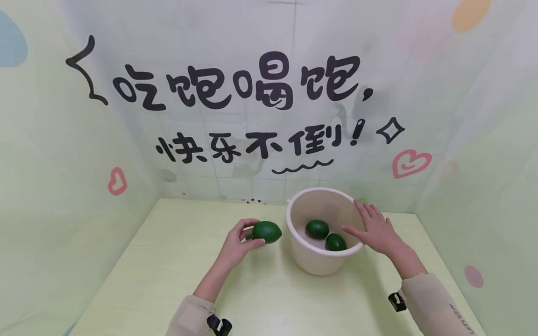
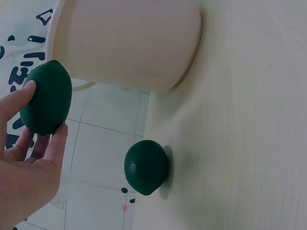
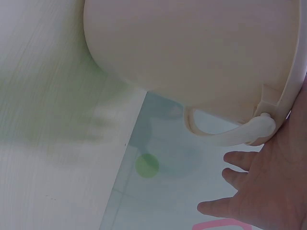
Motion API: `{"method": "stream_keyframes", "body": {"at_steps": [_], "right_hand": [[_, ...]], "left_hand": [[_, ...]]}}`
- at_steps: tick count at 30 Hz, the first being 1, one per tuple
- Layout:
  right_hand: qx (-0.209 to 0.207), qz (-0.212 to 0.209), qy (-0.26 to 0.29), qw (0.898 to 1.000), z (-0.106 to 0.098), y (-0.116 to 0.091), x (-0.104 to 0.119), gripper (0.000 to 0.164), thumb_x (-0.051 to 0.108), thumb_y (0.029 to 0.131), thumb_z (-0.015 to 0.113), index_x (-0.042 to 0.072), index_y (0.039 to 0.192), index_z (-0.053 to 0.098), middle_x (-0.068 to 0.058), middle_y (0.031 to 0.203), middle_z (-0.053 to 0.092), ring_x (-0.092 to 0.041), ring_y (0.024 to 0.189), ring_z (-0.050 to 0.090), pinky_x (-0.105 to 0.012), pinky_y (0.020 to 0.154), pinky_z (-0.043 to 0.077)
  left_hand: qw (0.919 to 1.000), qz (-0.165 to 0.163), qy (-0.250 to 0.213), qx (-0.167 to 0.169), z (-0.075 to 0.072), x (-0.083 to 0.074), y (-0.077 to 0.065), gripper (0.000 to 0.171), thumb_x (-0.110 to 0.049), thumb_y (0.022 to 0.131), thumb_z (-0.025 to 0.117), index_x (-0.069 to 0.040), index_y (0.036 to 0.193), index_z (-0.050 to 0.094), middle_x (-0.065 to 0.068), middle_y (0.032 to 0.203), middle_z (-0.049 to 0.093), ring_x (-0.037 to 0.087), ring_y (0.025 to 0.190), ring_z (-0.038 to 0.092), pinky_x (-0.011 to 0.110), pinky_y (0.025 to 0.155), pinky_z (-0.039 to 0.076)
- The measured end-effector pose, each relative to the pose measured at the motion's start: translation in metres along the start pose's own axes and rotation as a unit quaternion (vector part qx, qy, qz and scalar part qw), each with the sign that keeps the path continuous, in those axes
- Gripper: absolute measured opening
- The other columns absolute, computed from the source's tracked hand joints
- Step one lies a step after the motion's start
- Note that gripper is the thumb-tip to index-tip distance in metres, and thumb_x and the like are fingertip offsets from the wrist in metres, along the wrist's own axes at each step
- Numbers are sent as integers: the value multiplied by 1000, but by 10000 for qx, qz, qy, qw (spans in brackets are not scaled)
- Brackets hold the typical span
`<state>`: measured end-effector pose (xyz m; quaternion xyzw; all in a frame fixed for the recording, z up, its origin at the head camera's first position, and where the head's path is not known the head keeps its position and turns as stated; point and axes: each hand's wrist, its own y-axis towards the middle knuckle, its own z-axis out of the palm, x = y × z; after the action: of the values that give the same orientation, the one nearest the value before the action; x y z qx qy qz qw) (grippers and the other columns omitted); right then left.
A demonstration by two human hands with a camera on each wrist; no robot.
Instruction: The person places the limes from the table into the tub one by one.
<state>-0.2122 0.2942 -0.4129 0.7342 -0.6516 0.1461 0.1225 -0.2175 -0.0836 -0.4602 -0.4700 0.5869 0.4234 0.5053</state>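
Observation:
My left hand pinches a dark green lime between thumb and fingertips, just left of the pale pink bucket and about level with its rim. Two more limes, one at the back and one nearer the front, lie inside on the bottom. Below the held one, another lime sits on the table; in the head view my left hand mostly hides it. My right hand rests on the bucket's right rim, thumb over the opening and the other fingers extended and spread outside.
The bucket's white handle hangs down its outer side by my right hand. A pale wooden table carries everything. Printed sheets with dark lettering form a back wall and side walls close around the table.

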Motion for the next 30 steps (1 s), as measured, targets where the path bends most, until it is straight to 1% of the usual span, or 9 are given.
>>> {"method": "stream_keyframes", "body": {"at_steps": [8,12,16,19,24,30], "right_hand": [[-12,-8,-30,10000,2,-2,1,97,63,91,55,4,158,18,-30,158,25,-53,146,19,-83,107,18],[-20,-10,-5,10000,0,-2,2,96,62,91,56,4,158,19,-30,158,26,-53,146,18,-83,107,17],[-16,-10,-8,10000,-1,-1,3,96,62,91,56,4,158,19,-30,158,25,-53,146,18,-83,108,17],[-30,-11,4,10000,-1,-1,2,96,62,91,56,5,158,18,-30,159,25,-53,146,18,-83,108,17],[-63,-21,11,10000,-1,-2,1,96,62,91,56,4,158,18,-31,158,26,-53,145,19,-83,107,17],[-71,-13,22,10000,0,-2,1,96,63,92,55,4,158,19,-31,158,26,-54,145,19,-83,107,17]], "left_hand": [[9999,85,-61,-10,1,-12,4,53,-4,85,75,-4,134,53,16,136,55,32,129,57,41,107,51],[9998,144,-129,21,3,-19,7,54,-2,85,75,-3,134,53,16,139,54,32,130,56,41,107,51],[9996,234,-114,95,5,-26,11,55,-3,85,75,-5,135,52,14,142,53,31,131,56,41,106,52],[9993,331,-79,164,7,-33,13,57,-3,85,75,-3,137,50,14,144,51,32,131,55,40,104,53],[9987,421,-144,253,13,-42,16,59,-1,85,74,0,138,49,17,145,50,35,133,54,40,102,54],[9979,471,-283,335,27,-49,19,56,1,85,73,0,136,51,17,139,54,35,133,54,42,103,54]]}}
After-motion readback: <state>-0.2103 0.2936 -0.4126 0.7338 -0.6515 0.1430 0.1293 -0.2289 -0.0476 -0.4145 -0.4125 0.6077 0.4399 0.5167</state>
